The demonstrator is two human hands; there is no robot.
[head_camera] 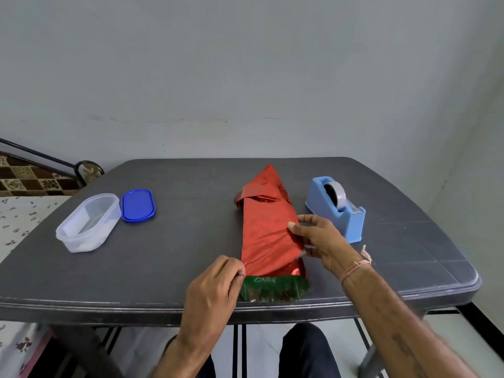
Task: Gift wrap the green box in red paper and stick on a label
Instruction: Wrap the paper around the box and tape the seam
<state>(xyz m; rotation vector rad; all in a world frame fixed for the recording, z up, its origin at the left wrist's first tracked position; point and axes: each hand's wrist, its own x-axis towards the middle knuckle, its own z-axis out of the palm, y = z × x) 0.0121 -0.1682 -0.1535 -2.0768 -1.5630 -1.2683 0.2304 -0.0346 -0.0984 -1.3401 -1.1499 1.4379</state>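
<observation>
Shiny red paper (266, 230) is wrapped lengthwise around the box on the dark table (169, 257), its far end folded to a point. The green box (274, 289) shows only at the near end, by the table's front edge. My left hand (215, 290) pinches the paper's near left corner. My right hand (320, 241) grips the paper's right edge, thumb on top and fingers curled under the fold.
A light blue tape dispenser (339, 207) with a grey roll stands just right of the wrapped box. At the left lie a clear plastic tub (88, 222) and its blue lid (137, 205). A bed with patterned cloth (19, 211) sits beyond the table's left side.
</observation>
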